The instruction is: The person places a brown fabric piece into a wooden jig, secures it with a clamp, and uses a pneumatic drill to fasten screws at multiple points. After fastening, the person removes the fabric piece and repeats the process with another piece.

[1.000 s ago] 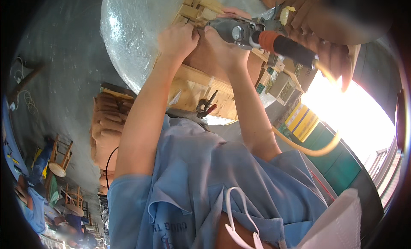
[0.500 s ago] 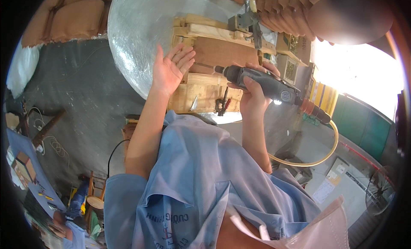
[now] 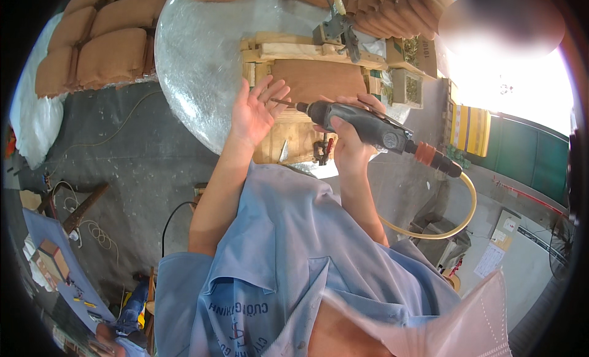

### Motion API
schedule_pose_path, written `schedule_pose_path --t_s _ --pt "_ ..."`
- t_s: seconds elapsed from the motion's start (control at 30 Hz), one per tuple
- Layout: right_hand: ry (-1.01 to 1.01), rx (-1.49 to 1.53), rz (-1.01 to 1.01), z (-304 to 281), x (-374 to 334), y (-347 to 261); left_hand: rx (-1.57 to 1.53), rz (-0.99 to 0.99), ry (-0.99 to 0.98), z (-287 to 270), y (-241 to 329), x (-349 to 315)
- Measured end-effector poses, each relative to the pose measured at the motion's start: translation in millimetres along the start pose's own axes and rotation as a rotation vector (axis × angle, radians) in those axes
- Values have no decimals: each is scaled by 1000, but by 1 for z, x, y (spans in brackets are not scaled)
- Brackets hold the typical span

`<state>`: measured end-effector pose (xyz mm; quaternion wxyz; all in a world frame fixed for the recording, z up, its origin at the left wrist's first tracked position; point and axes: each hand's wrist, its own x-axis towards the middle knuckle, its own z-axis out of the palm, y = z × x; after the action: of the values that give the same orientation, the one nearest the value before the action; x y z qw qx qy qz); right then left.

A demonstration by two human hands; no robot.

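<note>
My right hand [image 3: 351,145] grips a black air-powered driver [image 3: 375,127] held sideways, its fingers wrapped round the body. A thin long bit [image 3: 286,103] sticks out of the driver toward the left. My left hand [image 3: 253,119] is raised palm up with fingers spread, and the bit's tip reaches its fingers; whether they touch, I cannot tell. Beneath both hands lies a wooden jig [image 3: 300,51] of pale battens around a flat brown board [image 3: 325,81]. On the jig's near side sits a small black-and-red clamp [image 3: 323,152].
A yellow hose [image 3: 472,203] loops from the driver's rear toward my right arm. The jig rests on a round, plastic-wrapped surface [image 3: 193,81]. At the far edge stands a metal fixture [image 3: 336,33]. Brown curved pieces [image 3: 110,56] are stacked far left, with cartons [image 3: 408,87] to the right.
My left hand has moved slightly right and down, and the driver has shifted left. The bit's tip now overlaps the left fingers. The whole view has also shifted a little.
</note>
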<state>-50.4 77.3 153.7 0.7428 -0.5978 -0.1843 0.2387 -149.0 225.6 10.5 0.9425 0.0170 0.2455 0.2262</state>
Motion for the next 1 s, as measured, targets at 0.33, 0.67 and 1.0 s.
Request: schedule_pose_path --t_s 0.33,0.67,1.0 --pt "28 -53 76 -6 -1 -7 -40 -53 -100 -2 -6 -2" --pt "53 -11 50 -6 7 -8 91 -151 -39 -30 -5 10" --pt "64 -25 57 -9 8 -5 248 -158 62 -46 -4 8"
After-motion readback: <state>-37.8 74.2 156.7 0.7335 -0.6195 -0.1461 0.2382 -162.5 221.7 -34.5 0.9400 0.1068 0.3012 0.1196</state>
